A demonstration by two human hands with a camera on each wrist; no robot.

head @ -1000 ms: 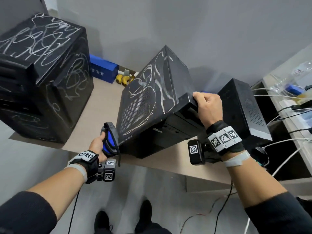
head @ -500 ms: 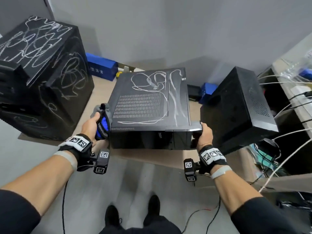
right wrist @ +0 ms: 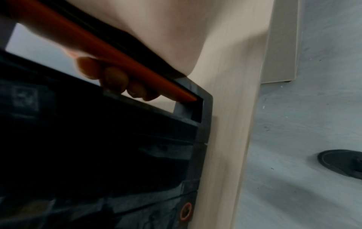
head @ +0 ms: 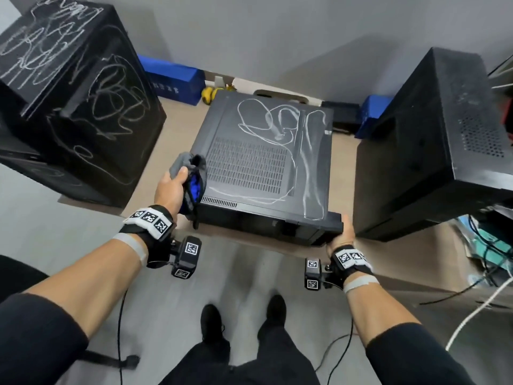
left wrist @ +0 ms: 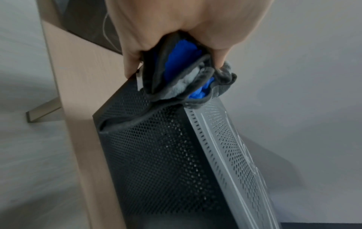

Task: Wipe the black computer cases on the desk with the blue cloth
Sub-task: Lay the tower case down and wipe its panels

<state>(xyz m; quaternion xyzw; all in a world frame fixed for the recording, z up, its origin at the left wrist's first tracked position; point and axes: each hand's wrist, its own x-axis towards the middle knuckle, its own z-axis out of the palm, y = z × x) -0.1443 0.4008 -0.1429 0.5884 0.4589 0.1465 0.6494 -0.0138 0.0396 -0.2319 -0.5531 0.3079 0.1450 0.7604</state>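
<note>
A black computer case (head: 266,162) lies flat on the desk (head: 177,112), its top panel marked with white scribbles. My left hand (head: 173,187) grips a bunched blue and grey cloth (head: 194,179) at the case's near left corner (left wrist: 121,117); the cloth (left wrist: 186,77) hangs against the perforated side. My right hand (head: 342,237) holds the front right corner of the case, its fingers (right wrist: 115,79) curled into a handle slot. A larger scribbled black case (head: 75,101) stands at the left. Another black case (head: 433,140) stands at the right.
Blue boxes (head: 175,79) and yellow items (head: 211,93) sit at the back by the wall. Cables (head: 488,245) trail off the desk's right side. My feet (head: 241,318) stand on the grey floor below the desk edge.
The middle case has gone from tilted on its edge to lying flat on the desk. Both hands came down with it, the right one lower at the front corner.
</note>
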